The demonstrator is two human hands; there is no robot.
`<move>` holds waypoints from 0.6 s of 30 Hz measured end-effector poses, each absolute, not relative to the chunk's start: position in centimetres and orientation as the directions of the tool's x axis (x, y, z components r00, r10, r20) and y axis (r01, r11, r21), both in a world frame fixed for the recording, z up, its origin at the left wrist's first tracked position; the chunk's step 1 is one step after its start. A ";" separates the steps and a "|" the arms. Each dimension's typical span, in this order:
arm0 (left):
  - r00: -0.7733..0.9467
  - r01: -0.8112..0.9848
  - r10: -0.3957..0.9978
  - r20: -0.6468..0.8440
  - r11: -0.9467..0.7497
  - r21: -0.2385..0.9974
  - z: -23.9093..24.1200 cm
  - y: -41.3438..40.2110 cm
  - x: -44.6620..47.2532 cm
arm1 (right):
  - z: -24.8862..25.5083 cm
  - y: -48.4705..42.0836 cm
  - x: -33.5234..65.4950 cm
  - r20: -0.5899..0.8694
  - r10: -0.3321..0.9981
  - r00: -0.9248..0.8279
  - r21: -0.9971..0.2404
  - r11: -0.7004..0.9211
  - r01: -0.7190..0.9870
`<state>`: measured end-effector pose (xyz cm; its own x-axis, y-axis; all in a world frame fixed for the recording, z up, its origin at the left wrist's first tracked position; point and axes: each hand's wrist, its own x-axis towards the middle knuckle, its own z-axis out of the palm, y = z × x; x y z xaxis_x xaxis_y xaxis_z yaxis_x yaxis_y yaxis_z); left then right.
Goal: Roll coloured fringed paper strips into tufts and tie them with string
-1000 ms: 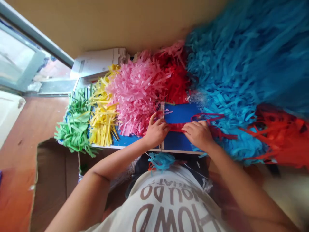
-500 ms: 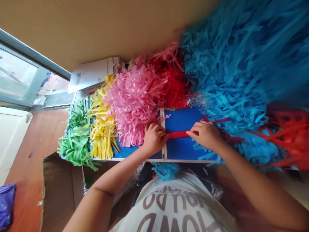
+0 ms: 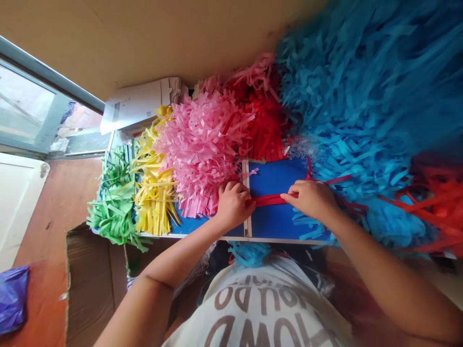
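A red paper streamer (image 3: 270, 200) runs flat between my two hands over the blue tabletop (image 3: 271, 176). My left hand (image 3: 233, 202) is closed on its left end, beside the wooden strip that crosses the table. The thumb and fingers of my right hand (image 3: 311, 197) pinch the streamer farther right; loose red ends stick out behind that hand, against the blue tissue fringe. Close to my left hand lies a heap of pink tissue fringe (image 3: 206, 144), with red fringe (image 3: 265, 123) behind it.
Yellow fringe (image 3: 155, 193) and green fringe (image 3: 117, 202) cover the table's left end. Blue fringe (image 3: 361, 144) piles high on the right, with orange-red strips (image 3: 448, 202) beyond. White papers (image 3: 135, 103) lie at the back near the wall. A cardboard box (image 3: 88, 289) stands below, left.
The view has shifted slightly. Both hands keep hold of the red streamer in nearly the same place, and the stretch between them looks a little wider and flatter.
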<state>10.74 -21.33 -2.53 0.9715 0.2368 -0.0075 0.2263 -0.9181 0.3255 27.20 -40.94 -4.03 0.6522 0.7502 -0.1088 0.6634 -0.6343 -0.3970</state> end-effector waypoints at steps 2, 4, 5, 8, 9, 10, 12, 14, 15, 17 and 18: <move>0.973 0.213 0.231 0.030 -0.934 0.287 -2.3 -21.4 10.6 | -3.8 -41.0 27.0 -0.098 0.735 0.671 -0.379 -0.651 0.658; 0.985 0.107 0.136 0.108 -0.966 0.235 -2.1 -21.6 10.5 | -3.1 -40.9 26.1 -0.010 0.719 0.695 -0.304 -0.665 0.683; 0.989 0.025 0.054 0.136 -0.978 0.208 -2.0 -21.8 10.4 | -2.7 -40.8 25.2 0.064 0.713 0.698 -0.247 -0.667 0.703; 0.977 -0.201 -0.187 0.105 -0.968 0.148 -1.8 -22.3 10.4 | -2.1 -40.7 22.0 0.281 0.766 0.578 -0.134 -0.565 0.814; 0.971 -0.236 -0.227 0.080 -0.962 0.135 -1.7 -22.4 10.3 | -2.2 -40.9 21.0 0.306 0.809 0.501 -0.130 -0.486 0.864; 0.967 -0.251 -0.245 0.064 -0.960 0.124 -1.6 -22.4 10.3 | -2.5 -41.2 20.4 0.311 0.852 0.421 -0.135 -0.399 0.907; 0.970 -0.241 -0.235 0.061 -0.964 0.110 -1.5 -22.1 10.1 | -3.3 -42.2 20.0 0.299 0.893 0.337 -0.138 -0.309 0.941; 0.974 -0.219 -0.212 0.076 -0.969 0.112 -1.4 -21.6 10.0 | -3.9 -43.5 20.7 0.318 0.870 0.377 -0.111 -0.361 0.926; 0.974 -0.220 -0.211 0.083 -0.969 0.112 -1.4 -21.4 10.0 | -4.0 -44.0 21.2 0.337 0.855 0.395 -0.097 -0.386 0.917; 0.968 -0.239 -0.229 0.100 -0.965 0.103 -1.4 -21.1 10.1 | -3.9 -44.4 22.2 0.359 0.850 0.386 -0.079 -0.385 0.920; 0.965 -0.249 -0.239 0.110 -0.964 0.096 -1.4 -21.1 10.2 | -3.7 -44.2 22.5 0.358 0.861 0.362 -0.071 -0.362 0.930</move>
